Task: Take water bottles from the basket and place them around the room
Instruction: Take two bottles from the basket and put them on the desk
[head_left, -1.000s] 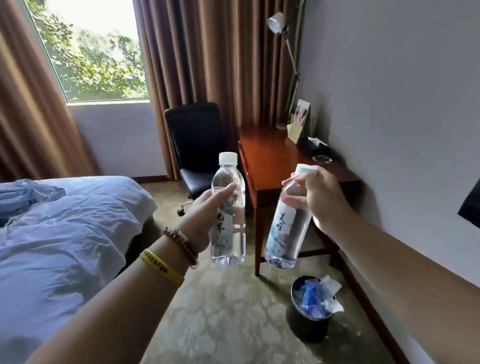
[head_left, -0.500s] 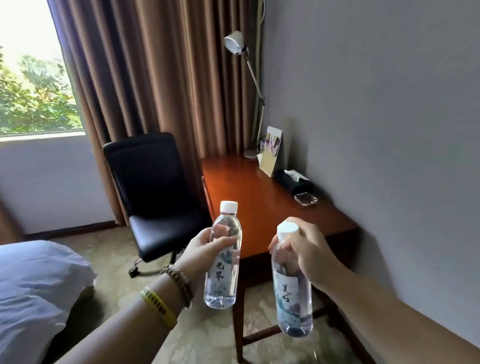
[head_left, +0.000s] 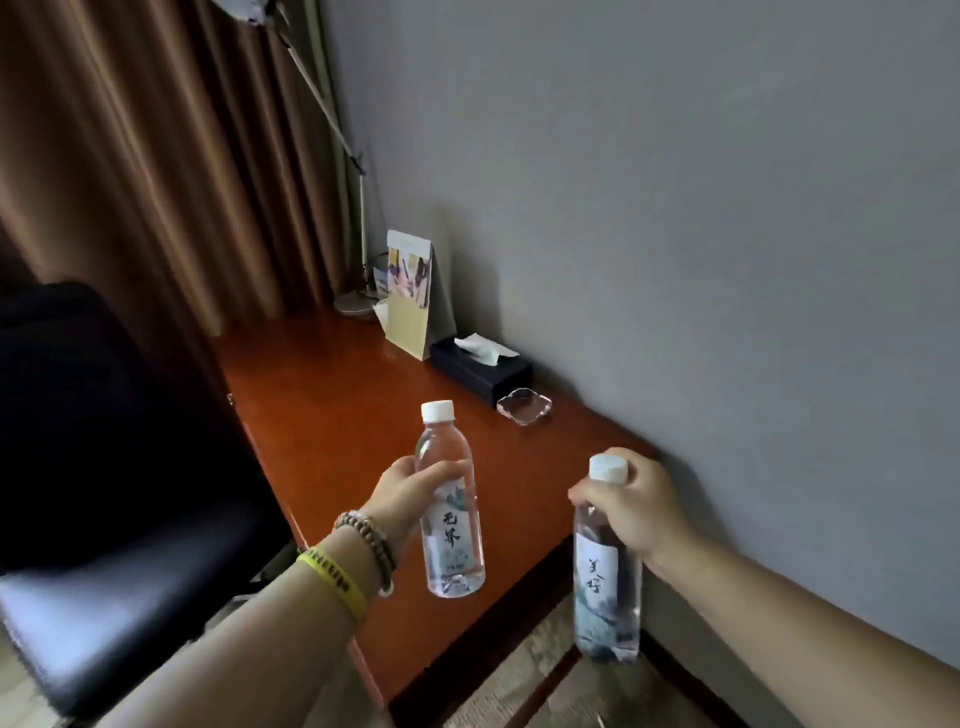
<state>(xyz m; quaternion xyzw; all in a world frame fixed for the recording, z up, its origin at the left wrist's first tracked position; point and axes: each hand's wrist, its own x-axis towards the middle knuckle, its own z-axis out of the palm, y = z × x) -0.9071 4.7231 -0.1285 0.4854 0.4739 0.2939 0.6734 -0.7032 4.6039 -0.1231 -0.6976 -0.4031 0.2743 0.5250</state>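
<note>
Two at once: gripping left bottle (head_left: 451, 525) mid-body in left hand (head_left: 408, 501), above the worktop (head_left: 358, 410); clasping right bottle (head_left: 605, 597) below its cap in right hand (head_left: 641, 506), seemingly just past the edge; both upright, ready for standing.
</note>
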